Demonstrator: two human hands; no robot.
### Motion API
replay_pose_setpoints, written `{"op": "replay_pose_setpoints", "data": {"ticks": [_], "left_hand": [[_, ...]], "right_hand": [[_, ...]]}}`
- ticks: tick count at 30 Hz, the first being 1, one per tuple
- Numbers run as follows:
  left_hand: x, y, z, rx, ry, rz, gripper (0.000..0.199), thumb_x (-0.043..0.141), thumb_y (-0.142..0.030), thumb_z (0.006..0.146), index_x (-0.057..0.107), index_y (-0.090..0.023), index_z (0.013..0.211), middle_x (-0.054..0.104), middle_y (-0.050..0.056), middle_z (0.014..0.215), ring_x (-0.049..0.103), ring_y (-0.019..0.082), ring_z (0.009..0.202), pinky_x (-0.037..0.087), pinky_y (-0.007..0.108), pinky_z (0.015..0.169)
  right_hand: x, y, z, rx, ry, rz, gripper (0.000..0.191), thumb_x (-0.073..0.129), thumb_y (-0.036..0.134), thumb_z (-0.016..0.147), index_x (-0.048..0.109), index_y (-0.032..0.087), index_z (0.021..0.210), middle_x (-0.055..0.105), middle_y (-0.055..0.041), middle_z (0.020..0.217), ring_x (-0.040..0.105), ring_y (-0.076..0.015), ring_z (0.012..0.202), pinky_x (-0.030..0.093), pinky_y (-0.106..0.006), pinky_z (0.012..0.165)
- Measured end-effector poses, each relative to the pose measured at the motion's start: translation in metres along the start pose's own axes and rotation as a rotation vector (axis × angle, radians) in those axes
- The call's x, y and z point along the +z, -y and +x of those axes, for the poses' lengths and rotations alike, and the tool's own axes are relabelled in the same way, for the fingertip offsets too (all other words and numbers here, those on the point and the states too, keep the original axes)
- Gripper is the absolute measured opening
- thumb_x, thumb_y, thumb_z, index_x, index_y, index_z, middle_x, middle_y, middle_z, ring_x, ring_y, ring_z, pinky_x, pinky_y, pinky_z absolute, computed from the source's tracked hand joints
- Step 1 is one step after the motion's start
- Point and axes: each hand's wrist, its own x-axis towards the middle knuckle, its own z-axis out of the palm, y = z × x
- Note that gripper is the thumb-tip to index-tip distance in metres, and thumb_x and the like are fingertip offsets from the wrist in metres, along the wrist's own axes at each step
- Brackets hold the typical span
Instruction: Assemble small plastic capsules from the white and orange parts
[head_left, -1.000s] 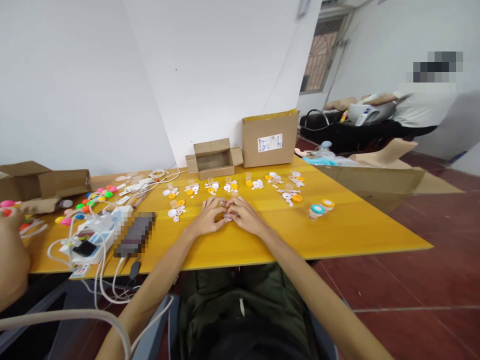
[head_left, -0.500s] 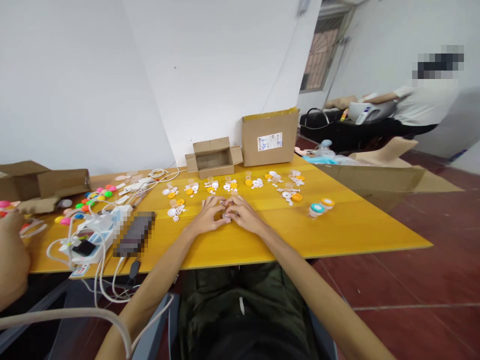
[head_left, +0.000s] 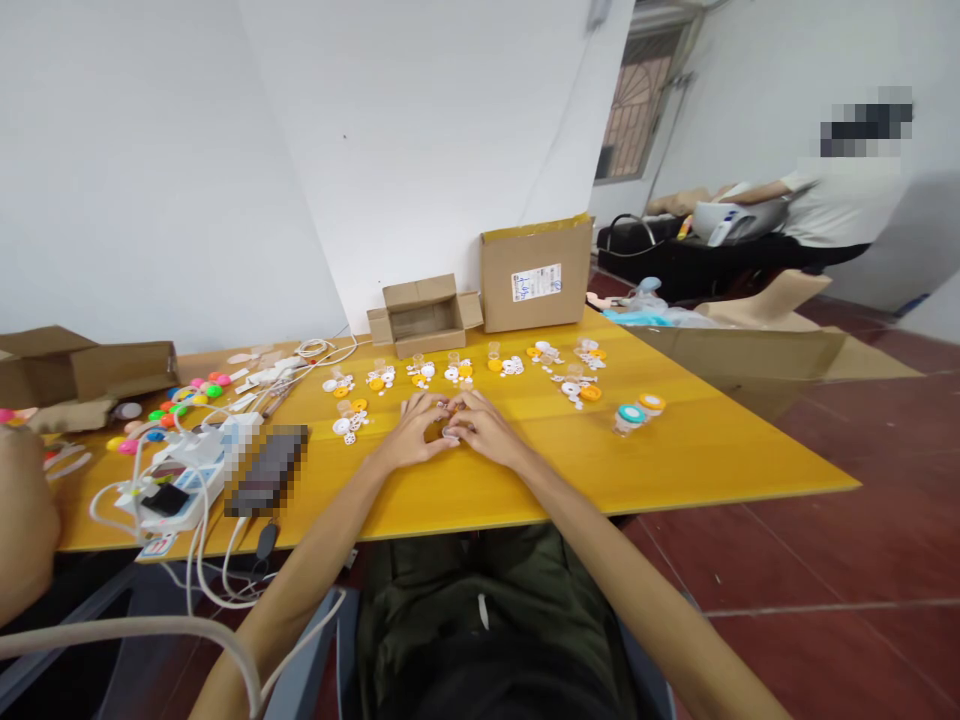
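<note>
Still, left hand (head_left: 412,437) and right hand (head_left: 487,432) keep their grip on, seemingly, one whitish piece (head_left: 450,434), hardly shifted.

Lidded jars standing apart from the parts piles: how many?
2: teal-lidded jar and orange-lidded jar behind it to the right; both on the yellow table's right side.

Small piece (head_left: 450,434) held between both hands' fingers (head_left: 466,407): mostly covered, can't ID it. White bits (head_left: 512,366) just beyond the fingers: too small to make out. Label (head_left: 536,283) on the upright carton (head_left: 495,290) past them: unreadable. Left of the fingers: phone-like slab (head_left: 268,470) pixelated; well further left, open box (head_left: 131,368) and someone else's arm (head_left: 26,510) cut by the frame edge. Far right beyond the fingers: seated person (head_left: 844,210), head pixelated.
</note>
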Motion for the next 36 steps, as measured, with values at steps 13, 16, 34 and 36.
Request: {"op": "replay_pose_setpoints", "data": {"ticks": [13, 16, 34, 36], "left_hand": [[0.000, 0.001, 0.000, 0.008, -0.013, 0.036, 0.033, 0.068, -0.051, 0.090, 0.070, -0.028, 0.113, 0.061, 0.008, 0.126, 0.049, 0.030, 0.119, 0.040, 0.049, 0.103], [-0.003, 0.003, -0.001, 0.014, -0.016, 0.031, 0.029, 0.067, -0.046, 0.091, 0.070, -0.028, 0.114, 0.062, 0.007, 0.128, 0.049, 0.030, 0.120, 0.041, 0.049, 0.104], [-0.007, 0.001, -0.003, 0.009, 0.007, 0.014, 0.029, 0.058, -0.028, 0.090, 0.069, -0.028, 0.117, 0.062, 0.008, 0.130, 0.049, 0.031, 0.122, 0.039, 0.052, 0.106], [-0.006, 0.001, -0.003, 0.008, 0.014, 0.012, 0.031, 0.057, -0.025, 0.089, 0.069, -0.028, 0.117, 0.062, 0.008, 0.131, 0.049, 0.031, 0.122, 0.038, 0.052, 0.107]], "right_hand": [[-0.001, 0.001, -0.001, 0.004, -0.001, 0.006, 0.020, 0.066, 0.012, 0.089, 0.074, 0.024, 0.076, 0.063, -0.0057, 0.104, 0.058, -0.0225, 0.102, 0.050, -0.041, 0.091], [-0.001, -0.001, -0.001, 0.001, -0.005, 0.007, 0.020, 0.066, 0.012, 0.090, 0.074, 0.024, 0.076, 0.063, -0.0059, 0.105, 0.058, -0.0224, 0.102, 0.050, -0.041, 0.091], [-0.002, 0.000, -0.002, 0.026, 0.016, -0.003, 0.019, 0.066, 0.012, 0.089, 0.073, 0.024, 0.076, 0.063, -0.0063, 0.106, 0.058, -0.0232, 0.101, 0.049, -0.042, 0.092], [-0.003, 0.001, -0.002, 0.029, 0.016, -0.004, 0.019, 0.067, 0.012, 0.089, 0.074, 0.024, 0.077, 0.063, -0.0061, 0.105, 0.058, -0.0232, 0.101, 0.049, -0.042, 0.092]]}}
